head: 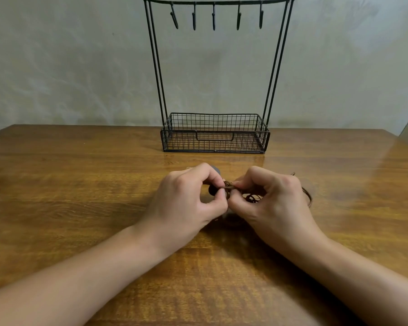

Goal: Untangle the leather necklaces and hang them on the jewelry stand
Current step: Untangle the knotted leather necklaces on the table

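Observation:
A tangle of thin brown leather necklaces (252, 197) lies on the wooden table (80, 184), mostly hidden under my hands. My left hand (186, 203) pinches a cord near a dark pendant. My right hand (271, 198) pinches the same cord from the other side, fingertips almost meeting. A loop of cord curves out to the right of my right hand. The black wire jewelry stand (214, 132) stands behind, with a mesh basket base and several bare hooks (213, 17) along its top bar.
A pale wall rises close behind the stand. The table's far edge runs just behind the basket, and its right corner falls away at the upper right.

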